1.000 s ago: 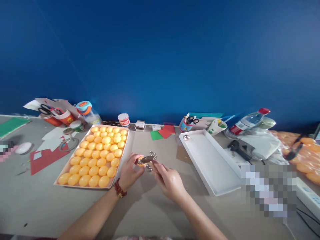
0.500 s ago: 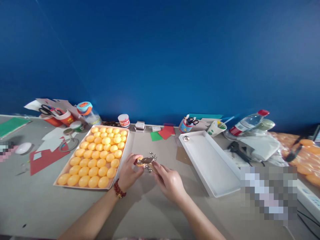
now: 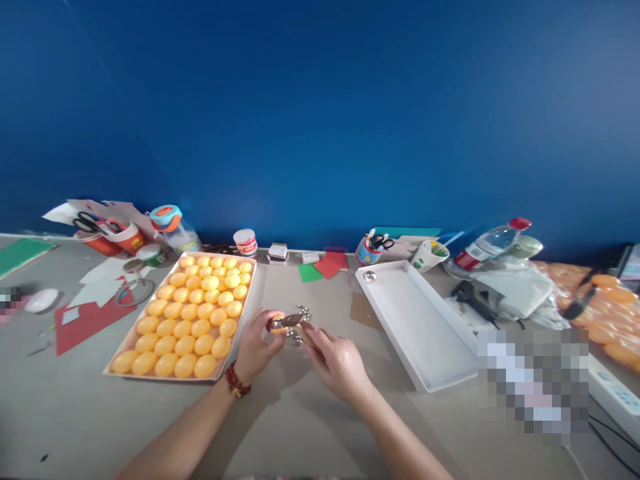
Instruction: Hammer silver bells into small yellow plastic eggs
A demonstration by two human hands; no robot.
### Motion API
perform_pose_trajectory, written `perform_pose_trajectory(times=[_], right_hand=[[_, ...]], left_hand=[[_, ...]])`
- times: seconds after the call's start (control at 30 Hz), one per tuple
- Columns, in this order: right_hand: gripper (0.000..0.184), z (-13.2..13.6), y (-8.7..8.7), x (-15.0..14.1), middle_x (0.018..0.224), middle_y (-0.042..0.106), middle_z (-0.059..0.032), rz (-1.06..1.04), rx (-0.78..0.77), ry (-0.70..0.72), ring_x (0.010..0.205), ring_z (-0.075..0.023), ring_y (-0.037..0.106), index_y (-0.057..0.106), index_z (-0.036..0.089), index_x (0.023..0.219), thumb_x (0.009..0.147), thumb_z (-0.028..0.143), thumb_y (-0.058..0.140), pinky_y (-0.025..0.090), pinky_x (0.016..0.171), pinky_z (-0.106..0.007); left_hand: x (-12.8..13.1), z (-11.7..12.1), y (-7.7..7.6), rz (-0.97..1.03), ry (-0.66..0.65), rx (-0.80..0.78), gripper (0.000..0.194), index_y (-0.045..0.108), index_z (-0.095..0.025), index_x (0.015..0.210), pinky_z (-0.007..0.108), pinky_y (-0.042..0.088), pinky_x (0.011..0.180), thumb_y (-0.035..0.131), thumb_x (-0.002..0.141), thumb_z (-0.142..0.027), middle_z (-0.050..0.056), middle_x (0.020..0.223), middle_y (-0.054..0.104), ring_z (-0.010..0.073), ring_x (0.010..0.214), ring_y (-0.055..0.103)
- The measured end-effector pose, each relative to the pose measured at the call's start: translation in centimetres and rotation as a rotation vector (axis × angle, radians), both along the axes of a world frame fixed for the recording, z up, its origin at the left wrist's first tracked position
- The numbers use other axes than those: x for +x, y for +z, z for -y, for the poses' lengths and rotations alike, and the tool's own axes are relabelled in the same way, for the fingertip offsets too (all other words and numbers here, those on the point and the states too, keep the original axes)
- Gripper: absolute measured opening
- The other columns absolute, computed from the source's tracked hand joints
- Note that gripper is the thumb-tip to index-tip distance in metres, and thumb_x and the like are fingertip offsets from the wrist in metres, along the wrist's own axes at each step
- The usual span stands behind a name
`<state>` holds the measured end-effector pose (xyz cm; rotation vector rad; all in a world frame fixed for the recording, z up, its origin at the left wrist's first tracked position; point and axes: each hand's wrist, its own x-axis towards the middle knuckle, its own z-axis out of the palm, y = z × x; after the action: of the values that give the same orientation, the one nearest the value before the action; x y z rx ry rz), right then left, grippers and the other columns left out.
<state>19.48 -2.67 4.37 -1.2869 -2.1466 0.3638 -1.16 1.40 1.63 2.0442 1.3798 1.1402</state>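
Work looks early: many plain orange balls remain, one silvery piece sits in the white tray's far-left corner, and short of the surface's far edge the left hand's fingers pinch a part-silvered ball, the right hand's a brown-bladed tool.

Orange ball — dark-bladed tool alongside.

An office-like craft workspace: grey bench, pen cup beyond the right grip, power strip rightward, red paper well left.
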Motion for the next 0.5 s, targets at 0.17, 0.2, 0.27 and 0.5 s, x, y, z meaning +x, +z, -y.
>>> perform_pose_trajectory(times=[0.17,0.2,0.27,0.5], right_hand=[[0.046,-0.03,0.08,0.14,0.107,0.074,-0.0138,-0.039,0.008,-0.015,0.080,-0.0214,0.074,0.048,0.020,0.139,0.094,0.019,0.048,0.056,0.068,-0.026],[0.045,-0.03,0.12,0.16,0.107,0.074,-0.0134,-0.033,0.006,-0.010,0.080,-0.0213,0.074,0.049,0.020,0.138,0.093,0.019,0.049,0.056,0.067,-0.025],[0.043,-0.04,0.25,0.17,0.107,0.074,-0.0127,-0.032,0.004,-0.007,0.079,-0.0209,0.074,0.051,0.020,0.136,0.093,0.018,0.049,0.055,0.066,-0.024],[0.042,-0.09,0.52,0.32,0.108,0.074,-0.0125,-0.073,-0.008,-0.020,0.083,-0.0226,0.074,0.050,0.019,0.135,0.093,0.019,0.047,0.055,0.067,-0.026]], left_hand=[[-0.25,-0.19,-0.63,0.106,-0.019,-0.043,0.023,0.063,-0.021,0.107,0.035,0.052,0.082,0.060,0.086,-0.031,0.006,0.097,0.066,0.0215,0.091,0.063],[-0.28,-0.23,-0.78,0.138,-0.024,-0.058,0.023,0.063,-0.021,0.107,0.035,0.052,0.083,0.060,0.087,-0.032,0.006,0.098,0.066,0.0217,0.093,0.063],[-0.31,-0.28,-0.99,0.206,-0.034,-0.090,0.023,0.063,-0.021,0.108,0.035,0.052,0.084,0.059,0.088,-0.033,0.006,0.101,0.066,0.0215,0.096,0.064],[-0.42,-0.18,-0.93,0.333,-0.133,-0.142,0.026,0.064,-0.021,0.112,0.037,0.051,0.091,0.056,0.090,-0.033,0.008,0.107,0.065,0.0226,0.103,0.062]])
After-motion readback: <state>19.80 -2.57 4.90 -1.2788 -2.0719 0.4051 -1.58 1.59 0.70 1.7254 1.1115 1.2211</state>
